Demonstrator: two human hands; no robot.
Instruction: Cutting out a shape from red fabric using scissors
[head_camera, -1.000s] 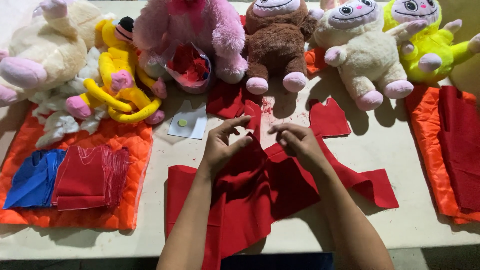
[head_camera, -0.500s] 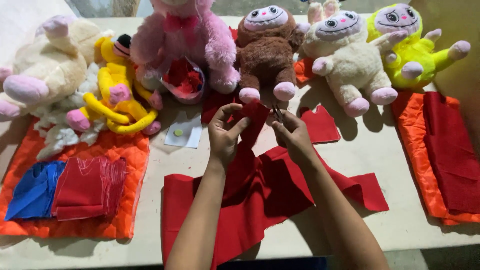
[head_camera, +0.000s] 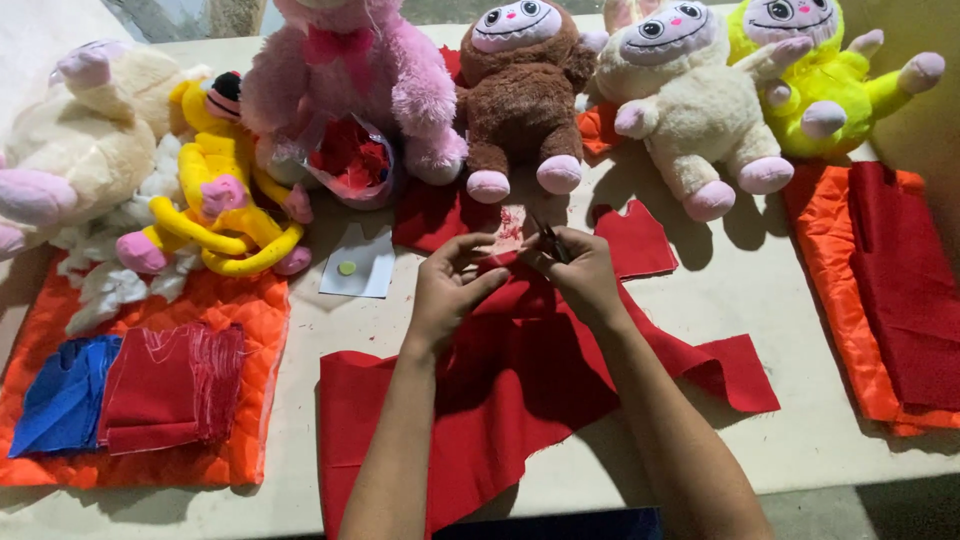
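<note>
A large piece of red fabric (head_camera: 520, 390) lies crumpled on the pale table (head_camera: 800, 440) in front of me. My left hand (head_camera: 450, 290) pinches a raised fold of it at the far end. My right hand (head_camera: 580, 275) meets it fingertip to fingertip and holds small dark scissors (head_camera: 550, 240), blades pointing away over the fold. A small pink-and-white scrap (head_camera: 510, 225) lies just beyond my fingers. A cut red piece (head_camera: 635, 240) rests to the right of my right hand.
Plush toys line the back: pink (head_camera: 350, 70), brown (head_camera: 520, 90), cream (head_camera: 690, 110), yellow-green (head_camera: 830, 80), a yellow monkey (head_camera: 220, 190). Orange quilted cloth (head_camera: 230, 310) at left carries blue (head_camera: 60, 395) and red (head_camera: 170, 385) folded pieces. Dark red cloth (head_camera: 905, 280) lies right. A white card (head_camera: 358, 265) sits nearby.
My two hands have drawn closer together on the fabric fold, fingertips now touching. The view has tilted slightly, so the toys sit lower in the frame.
</note>
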